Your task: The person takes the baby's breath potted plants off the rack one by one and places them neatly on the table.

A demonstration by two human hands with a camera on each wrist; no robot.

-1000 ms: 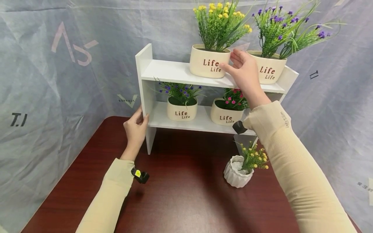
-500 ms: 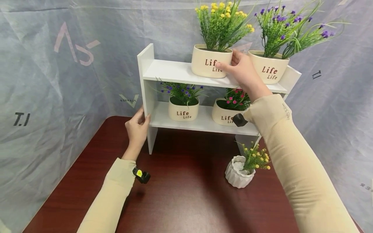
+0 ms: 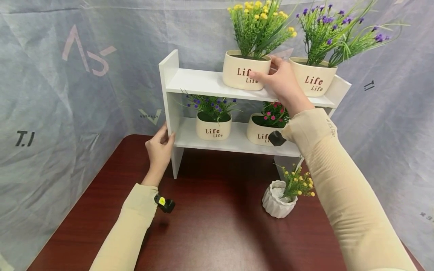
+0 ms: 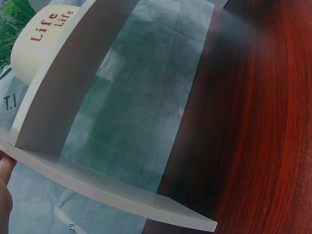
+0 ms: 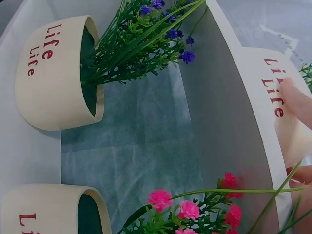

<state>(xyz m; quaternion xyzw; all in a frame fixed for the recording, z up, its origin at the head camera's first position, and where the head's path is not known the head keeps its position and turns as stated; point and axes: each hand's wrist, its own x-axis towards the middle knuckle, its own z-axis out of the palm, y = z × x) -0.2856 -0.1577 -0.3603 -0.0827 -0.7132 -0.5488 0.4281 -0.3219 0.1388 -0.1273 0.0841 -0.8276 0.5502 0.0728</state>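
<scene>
1. At the far left, a slackened grip could let the white shelf (image 3: 198,81) slide or rock on the bench (image 3: 203,222), most likely if the upper load were pushed sideways. The left hand (image 3: 158,151) pinches its left side panel, the thumb at the front edge and the fingers along the outer face; their tips are hidden.
2. On the lower board, the small purple-flowered pot (image 3: 213,130) stands upright, apart from both hands; only a hard jolt to the shelf would seem to threaten it.
3. On the upper board, right of the middle, is the yellow-flowered pot (image 3: 237,77), upright and close to the front edge. Its tall plant could make it top-heavy, so a forward pull might tip it over the edge.
4. Below it, the pink-flowered pot (image 3: 259,131) could be knocked if the arm dropped, as the black wrist camera (image 3: 277,138) sits right before it in the head view.
5. The right hand (image 3: 284,81) grips the yellow-flowered pot by its right end, the thumb spread across the lettered front, the fingers round the end and partly hidden.
6. On the bench, the fluted white pot (image 3: 278,199) lies under the forearm's path; a falling pot might strike it.
7. Farthest right, the tall purple-flowered pot (image 3: 313,81) stands just beside the right hand; a backward swing of the knuckles could shove it.
</scene>
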